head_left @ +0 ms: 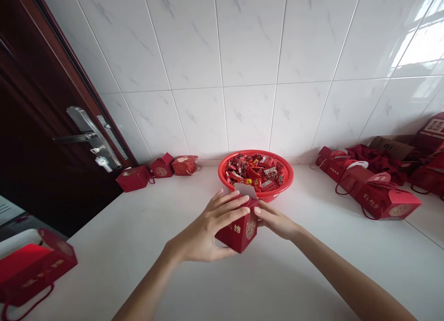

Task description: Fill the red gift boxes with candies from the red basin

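A small red box (239,233) with gold print stands near the middle of the white table, one pale flap raised at its top. My left hand (215,226) is wrapped round its left side, fingers across the upper part and thumb low at the front. At its right side my right hand (274,219) grips the edge, with the thumb in front and the other fingers partly hidden behind the box. Just behind the box is a red plastic basket (290,182) filled with red-wrapped candies (255,173).
Three small red boxes (162,167) line the wall at the left. An open red box (31,270) is at the near left. More red boxes (385,198) and bags (430,168) lie at the right. A dark door (41,103) stands at the left.
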`<state>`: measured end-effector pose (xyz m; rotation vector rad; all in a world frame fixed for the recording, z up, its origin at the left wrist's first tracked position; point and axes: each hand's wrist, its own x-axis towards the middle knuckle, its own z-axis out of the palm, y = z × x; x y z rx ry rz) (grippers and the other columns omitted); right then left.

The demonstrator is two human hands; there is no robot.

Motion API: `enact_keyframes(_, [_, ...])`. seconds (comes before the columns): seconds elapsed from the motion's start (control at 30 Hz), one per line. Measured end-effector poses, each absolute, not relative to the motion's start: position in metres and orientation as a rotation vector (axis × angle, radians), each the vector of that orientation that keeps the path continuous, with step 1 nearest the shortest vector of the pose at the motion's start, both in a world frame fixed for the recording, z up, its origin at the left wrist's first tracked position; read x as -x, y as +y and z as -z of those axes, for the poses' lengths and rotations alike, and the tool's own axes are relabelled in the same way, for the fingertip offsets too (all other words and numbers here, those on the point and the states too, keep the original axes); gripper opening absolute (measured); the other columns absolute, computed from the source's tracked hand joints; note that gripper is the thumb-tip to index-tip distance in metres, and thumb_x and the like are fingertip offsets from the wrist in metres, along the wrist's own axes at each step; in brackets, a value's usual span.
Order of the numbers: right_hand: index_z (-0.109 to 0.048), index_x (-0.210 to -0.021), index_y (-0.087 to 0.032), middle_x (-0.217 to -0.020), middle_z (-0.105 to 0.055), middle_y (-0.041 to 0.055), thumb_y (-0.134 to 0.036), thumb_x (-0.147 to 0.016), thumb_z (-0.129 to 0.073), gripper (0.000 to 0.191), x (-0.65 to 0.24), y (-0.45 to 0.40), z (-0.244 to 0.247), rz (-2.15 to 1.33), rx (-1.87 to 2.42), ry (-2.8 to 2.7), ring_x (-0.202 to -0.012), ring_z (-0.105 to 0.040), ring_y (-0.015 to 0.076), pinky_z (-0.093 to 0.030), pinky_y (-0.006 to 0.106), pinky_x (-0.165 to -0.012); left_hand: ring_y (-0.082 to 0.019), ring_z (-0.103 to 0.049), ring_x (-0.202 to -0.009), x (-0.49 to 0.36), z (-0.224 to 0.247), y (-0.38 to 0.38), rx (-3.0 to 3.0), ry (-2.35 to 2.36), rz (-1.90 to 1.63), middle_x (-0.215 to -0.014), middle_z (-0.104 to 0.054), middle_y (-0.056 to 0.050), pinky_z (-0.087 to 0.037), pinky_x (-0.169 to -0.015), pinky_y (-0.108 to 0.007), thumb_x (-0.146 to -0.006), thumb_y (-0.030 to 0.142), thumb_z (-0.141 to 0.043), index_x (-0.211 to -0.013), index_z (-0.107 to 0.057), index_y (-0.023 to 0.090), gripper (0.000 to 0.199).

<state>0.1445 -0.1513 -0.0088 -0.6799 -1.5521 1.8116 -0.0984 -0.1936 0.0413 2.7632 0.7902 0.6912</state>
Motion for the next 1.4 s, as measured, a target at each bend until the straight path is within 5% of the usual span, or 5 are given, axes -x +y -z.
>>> enact_keyframes(0.5, [-0.067, -0.101, -0.021, -0.101, -0.074, 0.008, -0.049, -0.093, -0.06, 0.03, -0.138, -0.166, 0.028, -1.003, 0.914, -1.709, -0.092, -0.07, 0.0217, -0.057, 0.039, -0.088, -0.038, -0.018, -0.154, 0.094, 0.008, -0.187, -2.282, 1.035, -0.659, -0.169, -0.018, -0.009, -0.03, -0.121, -0.055, -0.077, 0.036, -0.081, -0.148, -0.046, 0.03, 0.079])
enact_keyframes(0.83, [-0.054, -0.066, -0.021, -0.058, -0.057, 0.0016, -0.071, -0.082, -0.057, 0.053, -0.143, -0.163, 0.029, -0.919, 1.167, -1.556, -0.055, -0.055, 0.0161, -0.046, 0.03, -0.053, -0.032, -0.05, -0.138, 0.088, -0.01, -0.182, -1.995, 1.122, -0.737, -0.149, -0.055, -0.006, -0.04, -0.115, -0.046, -0.094, 0.054, -0.053, -0.07, -0.066, 0.021, 0.043])
enact_keyframes(0.97, [-0.052, -0.063, -0.021, -0.057, -0.058, 0.0019, -0.079, -0.074, -0.061, 0.059, -0.148, -0.16, 0.028, -1.103, 1.199, -1.484, -0.051, -0.056, 0.0158, -0.048, 0.03, -0.052, -0.036, -0.037, -0.147, 0.103, -0.012, -0.181, -2.002, 1.054, -0.566, -0.159, -0.043, -0.006, -0.036, -0.118, -0.049, -0.081, 0.046, -0.069, -0.101, -0.074, 0.026, 0.029])
enact_keyframes(1.13, [-0.053, -0.063, -0.021, -0.063, -0.066, 0.0046, -0.072, -0.076, -0.061, 0.053, -0.16, -0.156, 0.023, -1.156, 1.29, -1.564, -0.052, -0.061, 0.0165, -0.048, 0.029, -0.051, -0.034, -0.034, -0.15, 0.119, -0.008, -0.182, -2.0, 1.094, -0.335, -0.163, -0.036, -0.008, -0.035, -0.119, -0.049, -0.07, 0.049, -0.083, -0.149, -0.049, 0.033, 0.088])
enact_keyframes(1.4, [-0.048, -0.057, -0.023, -0.056, -0.058, 0.0031, -0.038, -0.095, -0.053, 0.041, -0.156, -0.175, 0.009, -0.004, 1.198, -2.013, -0.053, -0.049, 0.0152, -0.036, 0.03, -0.054, -0.037, -0.031, -0.15, 0.111, -0.009, -0.179, -2.086, 1.091, -0.303, -0.168, -0.025, -0.004, -0.039, -0.116, -0.05, -0.071, 0.051, -0.083, -0.129, -0.068, 0.035, 0.062])
